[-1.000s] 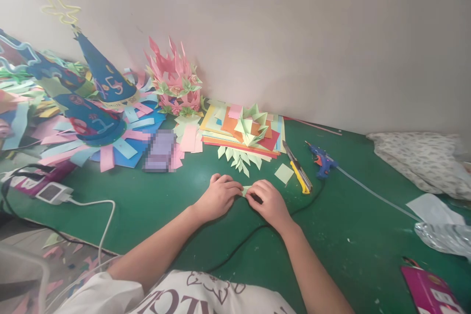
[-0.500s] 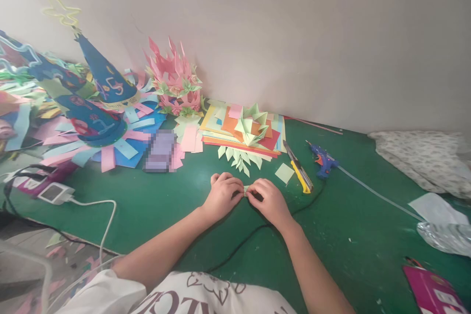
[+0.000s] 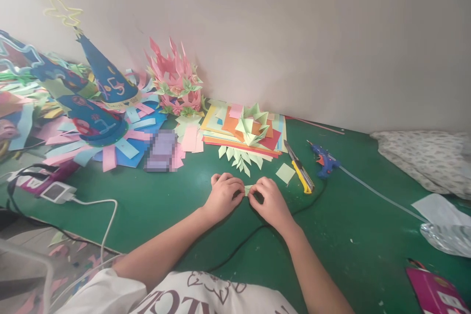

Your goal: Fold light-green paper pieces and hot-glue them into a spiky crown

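A small piece of light green paper is pinched between my two hands, just above the green table. My left hand has its thumb and fingers closed on the paper's left side. On the other side, my right hand grips it between thumb and fingertips. Most of the paper is hidden by the fingers, so its folds are hard to make out. Beyond the hands lie several folded light green paper leaves. A flat light green paper square rests to the right.
A yellow utility knife and a blue glue gun lie to the right, its black cord running under my right arm. Behind is a stack of coloured paper with a pink paper crown beside it. Blue cone hats stand left.
My right hand has shifted very slightly right, so a little more of the green paper shows between the fingertips. My left hand stays nearly where it was.
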Tool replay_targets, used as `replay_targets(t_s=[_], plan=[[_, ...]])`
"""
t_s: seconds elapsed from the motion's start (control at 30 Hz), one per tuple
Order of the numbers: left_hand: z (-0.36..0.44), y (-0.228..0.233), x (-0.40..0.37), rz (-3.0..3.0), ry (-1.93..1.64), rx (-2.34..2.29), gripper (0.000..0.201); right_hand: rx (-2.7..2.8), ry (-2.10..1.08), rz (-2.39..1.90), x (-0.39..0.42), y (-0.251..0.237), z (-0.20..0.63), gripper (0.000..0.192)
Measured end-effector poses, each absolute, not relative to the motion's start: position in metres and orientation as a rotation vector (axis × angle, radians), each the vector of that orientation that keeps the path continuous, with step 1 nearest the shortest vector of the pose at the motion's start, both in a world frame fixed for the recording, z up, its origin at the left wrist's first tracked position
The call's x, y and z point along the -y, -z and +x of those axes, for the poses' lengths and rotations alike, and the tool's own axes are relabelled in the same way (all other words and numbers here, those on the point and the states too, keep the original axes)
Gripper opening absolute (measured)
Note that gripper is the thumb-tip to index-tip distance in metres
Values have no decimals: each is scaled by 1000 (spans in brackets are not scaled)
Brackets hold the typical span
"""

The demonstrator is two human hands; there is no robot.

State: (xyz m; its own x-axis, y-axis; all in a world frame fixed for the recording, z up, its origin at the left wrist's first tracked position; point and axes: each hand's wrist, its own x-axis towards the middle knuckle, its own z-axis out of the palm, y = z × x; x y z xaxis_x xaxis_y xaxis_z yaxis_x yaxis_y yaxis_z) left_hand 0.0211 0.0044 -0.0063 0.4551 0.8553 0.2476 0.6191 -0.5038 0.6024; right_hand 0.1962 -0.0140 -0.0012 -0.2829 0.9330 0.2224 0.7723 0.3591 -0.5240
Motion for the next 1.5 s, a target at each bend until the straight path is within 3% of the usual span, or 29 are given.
replay_targets(t_s=[0.27,0.43,0.93,1.5], plan=[[20,6,-4,2306,-723,-1217,14,2139,-485,-1468,14,-1,198,10],[19,6,-5,2286,-714,-1203,16,2236,-539,-1282,15,-6,211,20],[17,6,-3,2348,-761,-1194,20,2399,-189,-1286,32,1,206,27],[9,4,10,2551,-570,-1159,32,2426,-205,-1337,33,0,208,30]])
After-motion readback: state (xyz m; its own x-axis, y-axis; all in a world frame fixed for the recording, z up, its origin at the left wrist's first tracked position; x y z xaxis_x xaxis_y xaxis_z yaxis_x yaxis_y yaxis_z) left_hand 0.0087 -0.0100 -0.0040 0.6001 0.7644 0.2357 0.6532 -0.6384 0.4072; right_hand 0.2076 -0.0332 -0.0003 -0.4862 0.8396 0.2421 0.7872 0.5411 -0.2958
